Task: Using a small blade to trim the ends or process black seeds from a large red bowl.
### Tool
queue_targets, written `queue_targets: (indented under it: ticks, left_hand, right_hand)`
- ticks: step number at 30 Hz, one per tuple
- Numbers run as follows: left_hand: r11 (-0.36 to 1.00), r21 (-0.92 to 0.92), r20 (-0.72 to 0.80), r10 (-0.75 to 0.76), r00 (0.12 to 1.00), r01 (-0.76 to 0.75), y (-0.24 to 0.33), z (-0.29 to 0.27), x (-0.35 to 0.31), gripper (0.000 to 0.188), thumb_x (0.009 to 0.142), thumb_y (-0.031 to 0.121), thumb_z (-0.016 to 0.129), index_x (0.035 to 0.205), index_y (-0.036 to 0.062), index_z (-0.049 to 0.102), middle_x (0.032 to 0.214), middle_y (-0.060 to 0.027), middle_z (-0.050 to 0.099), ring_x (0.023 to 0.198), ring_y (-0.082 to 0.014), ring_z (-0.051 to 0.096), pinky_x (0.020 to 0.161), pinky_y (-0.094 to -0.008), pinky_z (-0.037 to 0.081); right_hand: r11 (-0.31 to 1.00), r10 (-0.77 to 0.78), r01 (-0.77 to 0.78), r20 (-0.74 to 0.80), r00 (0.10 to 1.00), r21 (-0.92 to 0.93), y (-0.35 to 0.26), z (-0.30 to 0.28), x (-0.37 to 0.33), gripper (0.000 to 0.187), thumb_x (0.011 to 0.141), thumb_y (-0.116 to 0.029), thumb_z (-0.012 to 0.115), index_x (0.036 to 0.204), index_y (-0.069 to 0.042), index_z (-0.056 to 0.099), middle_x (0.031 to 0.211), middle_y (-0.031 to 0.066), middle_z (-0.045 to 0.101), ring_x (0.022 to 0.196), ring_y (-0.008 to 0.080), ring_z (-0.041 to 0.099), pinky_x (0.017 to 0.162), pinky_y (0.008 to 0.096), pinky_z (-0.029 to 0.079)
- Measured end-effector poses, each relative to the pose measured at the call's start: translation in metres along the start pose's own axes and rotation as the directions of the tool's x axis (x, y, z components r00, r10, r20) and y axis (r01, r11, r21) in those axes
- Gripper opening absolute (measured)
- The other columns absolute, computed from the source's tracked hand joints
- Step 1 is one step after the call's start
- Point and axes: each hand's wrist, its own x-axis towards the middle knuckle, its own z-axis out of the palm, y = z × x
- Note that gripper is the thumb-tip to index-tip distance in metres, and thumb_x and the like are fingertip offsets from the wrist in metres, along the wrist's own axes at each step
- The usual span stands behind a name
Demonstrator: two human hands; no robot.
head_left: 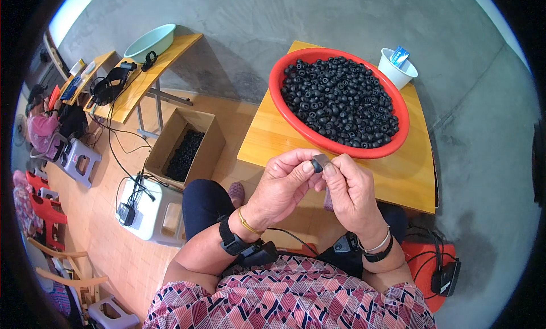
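Black and small, a rubber ring [317, 166] sits pinched between the two hands, just in front of the near edge of the wooden table [267, 141]. The left hand [282, 184] closes its thumb and forefinger on the ring's left side; its remaining fingers are curled loosely underneath. The right hand [350, 187] grips a small grey piece [322, 160] between thumb and forefinger, and that piece touches the ring's upper right side. Whether the grey piece is seated inside the ring or only pressed against it cannot be told. Both hands are clenched in a pinch, fingertips nearly meeting, with the ring lying at the meeting point and partly hidden by the left thumb.

Beyond the hands, a red basin [290, 121] rests on the table, filled with many like black rings [341, 101]. A white cup [396, 73] holding a blue packet stands at the table's far right corner, just beside the basin's rim. Each wrist carries a dark band; the left also shows a thin gold bangle, the right a pale one.

On the floor to the left, an open cardboard box [170, 137] holds more black rings. A white stool [165, 215] stands near it with a small black device and cables on top. A second wooden table [142, 81] farther left carries a pale green bowl [151, 42] and black straps.
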Motion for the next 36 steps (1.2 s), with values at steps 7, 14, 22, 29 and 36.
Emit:
queue_targets:
  ticks: [7, 14, 22, 29, 36]
  left_hand:
    - [1.0, -0.009, -0.031, -0.027, 0.999, 0.026, 0.001, 0.0, 0.0, 0.022, 0.086, 0.013, 0.05, 0.104, -0.0001, 0.053, 0.093, -0.0061, 0.057, 0.078, -0.013, 0.053, 0.069, -0.0259, 0.044]
    - [0.998, 0.018, -0.129, -0.054, 0.99, 0.057, 0.002, 0.003, -0.001, 0.02, 0.087, 0.008, 0.048, 0.103, -0.0015, 0.055, 0.084, -0.0034, 0.056, 0.072, -0.0107, 0.05, 0.067, -0.0246, 0.044]
    - [0.992, -0.112, -0.056, -0.067, 0.996, 0.06, 0.005, 0.001, 0.001, 0.021, 0.086, 0.01, 0.05, 0.103, -0.0008, 0.056, 0.087, -0.0046, 0.058, 0.07, -0.0114, 0.052, 0.066, -0.025, 0.045]
    - [0.997, -0.032, -0.081, -0.068, 0.994, 0.066, 0.005, 0.005, 0.0, 0.021, 0.086, 0.008, 0.05, 0.105, 0.0005, 0.056, 0.088, -0.0069, 0.06, 0.071, -0.012, 0.055, 0.065, -0.0231, 0.047]
    - [0.997, -0.035, -0.068, -0.064, 0.996, 0.062, 0.005, 0.007, 0.0, 0.021, 0.085, 0.008, 0.052, 0.104, 0.0007, 0.057, 0.086, -0.0069, 0.061, 0.071, -0.0116, 0.055, 0.066, -0.0233, 0.047]
  right_hand:
    - [1.0, 0.021, -0.021, 0.009, 1.0, -0.008, -0.002, 0.0, 0.0, 0.018, 0.089, -0.011, 0.043, 0.077, 0.001, 0.05, 0.063, 0.0078, 0.054, 0.055, 0.0136, 0.053, 0.049, 0.0247, 0.041]
    - [0.966, -0.092, 0.099, 0.041, 0.995, -0.239, 0.004, 0.002, -0.002, 0.014, 0.087, -0.01, 0.046, 0.079, 0.001, 0.05, 0.065, 0.0104, 0.053, 0.057, 0.0198, 0.055, 0.052, 0.0282, 0.043]
    - [0.979, -0.179, 0.169, -0.085, 0.98, -0.113, 0.0, -0.005, 0.003, 0.009, 0.083, -0.008, 0.052, 0.087, 0.0, 0.051, 0.073, 0.0111, 0.055, 0.061, 0.0208, 0.056, 0.055, 0.0282, 0.044]
    - [0.935, -0.329, 0.306, -0.116, 0.937, -0.18, 0.004, 0.003, 0.004, 0.02, 0.075, 0.001, 0.059, 0.094, -0.001, 0.051, 0.077, 0.0102, 0.053, 0.06, 0.0192, 0.055, 0.05, 0.0276, 0.045]
    - [0.874, -0.457, 0.415, -0.138, 0.879, -0.252, 0.01, 0.003, 0.005, 0.02, 0.073, 0.005, 0.058, 0.091, -0.002, 0.052, 0.073, 0.0105, 0.053, 0.056, 0.0194, 0.055, 0.047, 0.0272, 0.044]
